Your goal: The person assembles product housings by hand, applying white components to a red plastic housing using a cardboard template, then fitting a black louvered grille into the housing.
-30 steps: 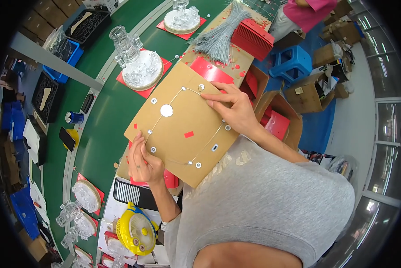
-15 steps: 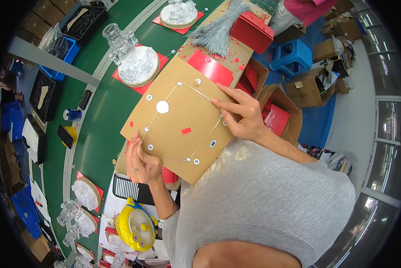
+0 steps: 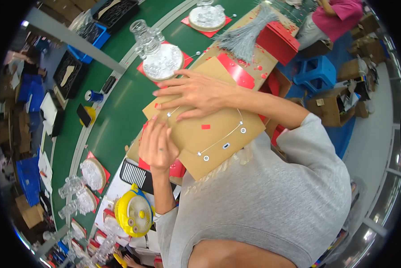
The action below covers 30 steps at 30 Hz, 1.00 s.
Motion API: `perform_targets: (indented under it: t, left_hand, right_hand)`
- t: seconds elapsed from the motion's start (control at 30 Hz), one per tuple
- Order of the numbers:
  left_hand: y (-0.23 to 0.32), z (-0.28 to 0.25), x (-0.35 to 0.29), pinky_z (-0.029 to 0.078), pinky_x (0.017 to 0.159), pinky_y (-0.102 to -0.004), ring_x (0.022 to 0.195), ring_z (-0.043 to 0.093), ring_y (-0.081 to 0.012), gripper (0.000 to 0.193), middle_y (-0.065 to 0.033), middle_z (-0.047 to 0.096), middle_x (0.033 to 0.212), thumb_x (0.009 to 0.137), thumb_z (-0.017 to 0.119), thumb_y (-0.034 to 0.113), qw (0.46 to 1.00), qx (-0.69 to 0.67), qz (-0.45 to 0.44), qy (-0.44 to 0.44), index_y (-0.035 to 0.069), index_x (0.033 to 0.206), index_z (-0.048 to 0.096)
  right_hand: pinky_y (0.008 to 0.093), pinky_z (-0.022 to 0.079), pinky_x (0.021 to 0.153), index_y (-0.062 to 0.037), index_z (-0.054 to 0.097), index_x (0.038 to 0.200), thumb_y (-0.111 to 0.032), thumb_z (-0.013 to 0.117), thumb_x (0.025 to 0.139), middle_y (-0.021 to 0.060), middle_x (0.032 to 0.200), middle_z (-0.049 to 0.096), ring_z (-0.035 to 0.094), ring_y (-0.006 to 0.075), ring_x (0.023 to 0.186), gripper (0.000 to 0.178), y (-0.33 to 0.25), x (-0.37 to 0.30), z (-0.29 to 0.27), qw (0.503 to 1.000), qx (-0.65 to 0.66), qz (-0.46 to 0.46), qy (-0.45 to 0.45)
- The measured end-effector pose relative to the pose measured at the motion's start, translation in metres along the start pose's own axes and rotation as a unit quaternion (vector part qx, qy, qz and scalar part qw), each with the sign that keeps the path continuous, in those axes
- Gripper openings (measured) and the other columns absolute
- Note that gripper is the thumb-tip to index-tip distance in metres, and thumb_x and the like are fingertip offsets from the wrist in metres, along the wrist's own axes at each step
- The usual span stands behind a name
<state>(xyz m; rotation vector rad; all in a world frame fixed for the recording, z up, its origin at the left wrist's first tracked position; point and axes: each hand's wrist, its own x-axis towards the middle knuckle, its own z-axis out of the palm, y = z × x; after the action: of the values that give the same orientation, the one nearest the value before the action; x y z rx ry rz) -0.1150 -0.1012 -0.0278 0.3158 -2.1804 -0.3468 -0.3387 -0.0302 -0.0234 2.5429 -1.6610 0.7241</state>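
A tan board (image 3: 227,117) lies tilted in front of my chest, its near edge against my grey shirt. A thin pale wire (image 3: 218,142) runs round on it, held at small white clips. Several screw heads in white rings and a red patch (image 3: 205,127) show on its face. My right hand (image 3: 194,94) rests across the board's far part, fingers spread toward its left edge, hiding part of the wire. At the left edge, my left hand (image 3: 158,145) has its fingers stretched out against the board; what lies beneath them is hidden.
Beside the board, a green conveyor (image 3: 115,120) carries clear ornaments on round white bases (image 3: 164,61). A yellow fan (image 3: 135,211) stands near my left arm. Grey wire strands (image 3: 245,38) and stacked red sheets (image 3: 278,42) lie beyond. A blue stool (image 3: 316,73) and a person in pink (image 3: 339,18) are at right.
My right hand has moved left from the board's right edge to lie across its far part. The left hand's fingers have straightened. The view has shifted, moving the scene rightward.
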Motion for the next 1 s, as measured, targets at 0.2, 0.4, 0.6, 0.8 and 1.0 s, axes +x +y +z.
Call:
perform_targets:
  t: [0.2,0.4,0.6,0.8,1.0]
  left_hand:
    - [0.053,-0.031,-0.019,0.054,0.076,-0.0453,0.084,0.066,-0.0368,0.009,-0.0146,0.071,0.085,0.089,0.065,0.0,0.98,0.14,-0.1,0.099,-0.004,0.097,0.065]
    - [0.053,0.011,0.015,0.047,0.083,-0.0427,0.095,0.058,-0.0345,0.027,-0.0152,0.062,0.102,0.086,0.072,0.01,0.931,0.159,-0.322,-0.06,-0.002,0.106,0.06]
    - [0.033,0.03,0.019,0.045,0.084,-0.0441,0.096,0.053,-0.0332,0.032,-0.014,0.056,0.098,0.082,0.075,0.012,0.939,0.185,-0.287,-0.047,-0.001,0.106,0.058]
    - [0.052,0.035,0.027,0.047,0.078,-0.0434,0.087,0.055,-0.0345,0.027,-0.0169,0.055,0.094,0.084,0.071,0.011,0.944,0.2,-0.244,-0.1,-0.001,0.103,0.056]
    - [0.045,0.025,0.039,0.051,0.064,-0.0396,0.077,0.06,-0.0306,0.01,-0.0115,0.056,0.082,0.087,0.067,0.004,0.94,0.203,-0.152,-0.227,0.002,0.093,0.059]
  right_hand:
    - [0.046,0.043,0.098,-0.0312,0.063,0.138,-0.041,0.064,0.093,0.0128,0.138,0.057,0.057,0.0284,0.12,0.046,0.009,0.009,-0.007,0.996,0.021,0.071,-0.055]
    - [0.0463,0.05,0.086,-0.0213,0.064,0.134,-0.043,0.059,0.096,0.0139,0.126,0.061,0.06,0.0333,0.11,0.044,0.015,0.021,-0.007,0.955,-0.057,0.272,-0.102]
    - [0.0396,0.055,0.071,-0.0051,0.07,0.114,-0.042,0.067,0.092,0.0146,0.115,0.063,0.065,0.0296,0.092,0.043,0.004,-0.011,-0.04,0.954,-0.221,0.202,-0.016]
    - [0.0347,0.053,0.067,-0.0039,0.074,0.101,-0.019,0.073,0.088,0.0099,0.101,0.068,0.066,0.0244,0.075,0.02,0.039,-0.014,-0.024,0.971,0.187,0.118,0.094]
    - [0.0305,0.054,0.064,-0.0037,0.078,0.1,-0.008,0.072,0.088,0.0066,0.081,0.073,0.068,0.0199,0.07,0.014,0.054,-0.019,-0.027,0.955,0.272,0.064,0.102]
